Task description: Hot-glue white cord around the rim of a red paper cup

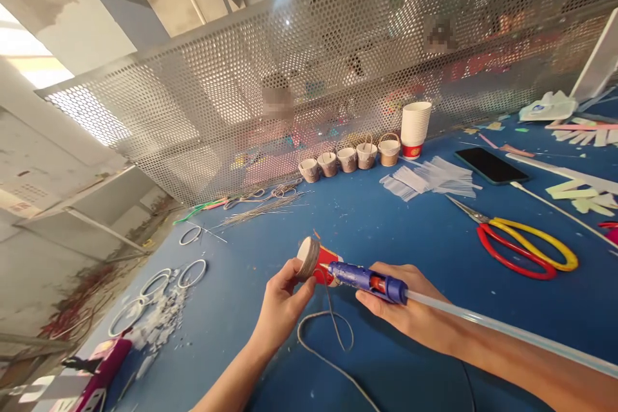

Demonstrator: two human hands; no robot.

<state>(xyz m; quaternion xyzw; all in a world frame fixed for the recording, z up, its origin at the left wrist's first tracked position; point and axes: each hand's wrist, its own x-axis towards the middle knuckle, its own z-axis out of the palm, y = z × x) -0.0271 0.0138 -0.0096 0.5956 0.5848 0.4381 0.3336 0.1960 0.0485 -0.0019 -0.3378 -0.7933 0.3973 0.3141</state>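
My left hand [284, 293] is closed on a small red paper cup [326, 266] tilted on its side. Thin grey-brown cord [313, 259] is wound round the cup near its pale rim, and its loose length [321, 314] loops down over the table. In my right hand [410, 309] is a blue hot glue gun [357, 275], gripped from below and behind. Its nozzle points left and lies at the cup's red side; whether it touches cannot be made out. A long translucent glue stick [506, 328] runs out of its back end.
Several cord-wrapped baskets [346, 159] line the perforated metal screen [232, 103], beside stacked paper cups [416, 129]. Scissors [526, 248], a phone [491, 165] and white strips [429, 177] lie right. White rings [157, 283] and a purple power strip [103, 367] are left. People are behind the screen.
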